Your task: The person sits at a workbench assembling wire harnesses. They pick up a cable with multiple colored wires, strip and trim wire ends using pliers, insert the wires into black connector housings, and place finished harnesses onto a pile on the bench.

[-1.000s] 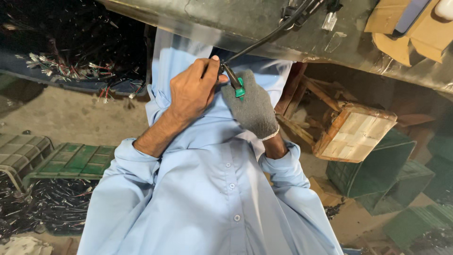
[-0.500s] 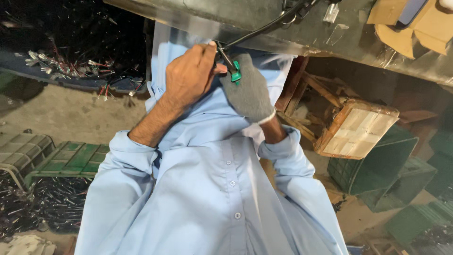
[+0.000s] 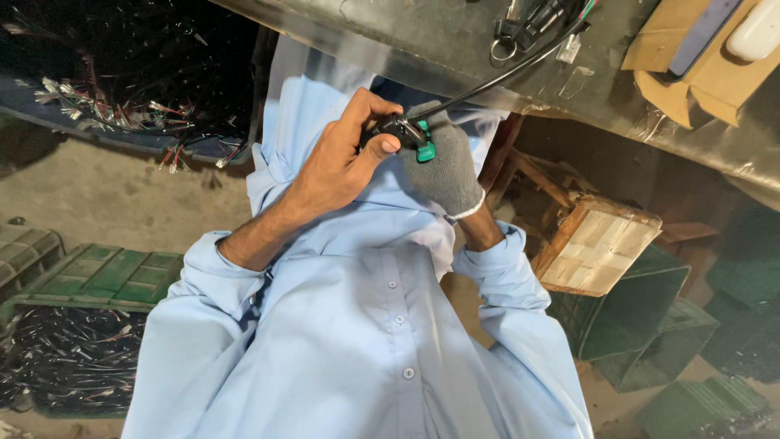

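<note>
My bare left hand (image 3: 337, 167) and my right hand (image 3: 447, 175), which wears a grey knit glove, meet in front of my light blue shirt. Between them they grip the end of a black cable (image 3: 504, 77) that carries a small green connector (image 3: 424, 148). The left thumb and fingers pinch the black part just left of the connector. My gloved right hand cups it from below. The cable runs up and to the right onto the dark workbench (image 3: 422, 41).
On the bench lie black clips and wires (image 3: 528, 24) and a cardboard box (image 3: 691, 73). A wooden box (image 3: 597, 244) and green crates (image 3: 650, 317) stand on the floor at right. More green crates (image 3: 97, 276) and wire bundles (image 3: 73, 366) are at left.
Both hands have stayed together on the cable end and shifted slightly toward the bench. The left thumb now presses beside the green connector.
</note>
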The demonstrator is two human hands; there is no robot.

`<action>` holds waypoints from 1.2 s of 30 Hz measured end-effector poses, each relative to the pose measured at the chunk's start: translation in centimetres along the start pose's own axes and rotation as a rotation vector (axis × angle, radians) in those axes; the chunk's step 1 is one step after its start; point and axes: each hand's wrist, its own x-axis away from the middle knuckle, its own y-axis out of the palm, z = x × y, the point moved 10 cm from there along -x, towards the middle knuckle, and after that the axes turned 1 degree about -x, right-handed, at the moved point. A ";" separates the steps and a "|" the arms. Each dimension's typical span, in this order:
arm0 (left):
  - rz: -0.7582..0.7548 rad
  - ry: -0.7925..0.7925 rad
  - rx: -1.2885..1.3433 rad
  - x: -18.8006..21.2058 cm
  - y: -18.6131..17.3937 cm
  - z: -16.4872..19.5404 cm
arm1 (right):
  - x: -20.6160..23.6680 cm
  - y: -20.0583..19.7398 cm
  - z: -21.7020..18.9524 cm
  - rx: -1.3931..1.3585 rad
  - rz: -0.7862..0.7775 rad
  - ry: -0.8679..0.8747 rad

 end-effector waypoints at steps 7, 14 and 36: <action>0.148 0.270 -0.758 -1.1 0.1 3.2 | 2.3 1.7 1.8 -0.149 -0.118 0.517; 0.288 0.258 -0.378 2.5 -4.9 -0.1 | -1.3 -2.3 -4.3 0.259 0.010 -0.067; 1.004 0.197 -0.464 2.9 -15.8 -2.0 | -4.2 -11.4 -7.0 0.570 0.596 -0.478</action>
